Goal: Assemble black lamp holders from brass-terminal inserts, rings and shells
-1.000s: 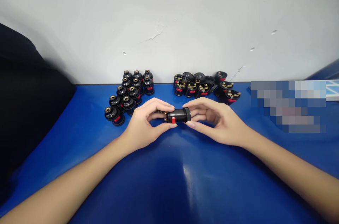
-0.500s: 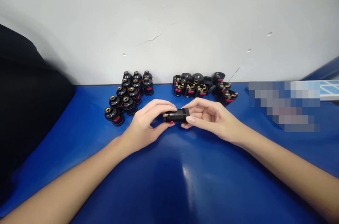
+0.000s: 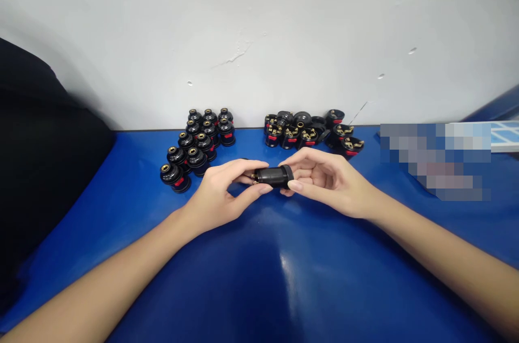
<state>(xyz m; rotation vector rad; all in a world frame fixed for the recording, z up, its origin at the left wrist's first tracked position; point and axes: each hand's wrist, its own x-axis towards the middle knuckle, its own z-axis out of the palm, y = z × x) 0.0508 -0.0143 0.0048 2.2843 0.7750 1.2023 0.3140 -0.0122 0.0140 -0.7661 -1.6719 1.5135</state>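
Note:
A black lamp socket (image 3: 271, 176) lies sideways between my two hands, just above the blue table. Its brass terminals point left, and a wider black ring (image 3: 288, 175) sits around its right end. My left hand (image 3: 225, 189) is closed on the terminal end, thumb in front and fingers behind. With thumb and fingertips, my right hand (image 3: 324, 181) grips the ring end. The socket's red switch does not show. Capped lamp sockets (image 3: 197, 161) with brass-lined top holes stand in rows beyond my left hand.
Several uncapped sockets (image 3: 291, 138) with exposed brass contacts stand by the wall, loose black caps (image 3: 302, 119) and rings among them. More uncapped sockets (image 3: 352, 146) are to their right. A blurred-out patch (image 3: 438, 162) covers the right side. Black fabric (image 3: 44, 159) hangs at left.
The socket has rolled in my fingers: its red switch, visible at the lower edge before, is out of sight. My left thumb has slid slightly right along it.

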